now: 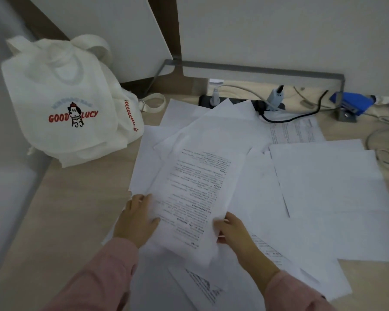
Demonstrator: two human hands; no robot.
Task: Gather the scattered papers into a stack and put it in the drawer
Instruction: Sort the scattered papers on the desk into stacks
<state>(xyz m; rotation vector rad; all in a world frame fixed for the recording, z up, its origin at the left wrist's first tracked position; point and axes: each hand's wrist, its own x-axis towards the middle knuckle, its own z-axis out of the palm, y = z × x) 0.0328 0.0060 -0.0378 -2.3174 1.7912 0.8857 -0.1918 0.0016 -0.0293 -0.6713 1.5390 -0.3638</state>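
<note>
Scattered white paper sheets [323, 187] fan out beyond the grip; left hand [136, 218] and right hand [231, 230] pinch only one printed sheet [195, 187]; loose ones underneath may slide away.

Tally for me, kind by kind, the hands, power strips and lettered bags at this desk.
Hands: 2, the left hand and right hand, both pinching one printed white paper sheet
Power strips: 1, the long black power strip by the wall
Lettered bags: 1, the white cloth tote bag printed GOOD LUCY in red
Total: 4
</note>
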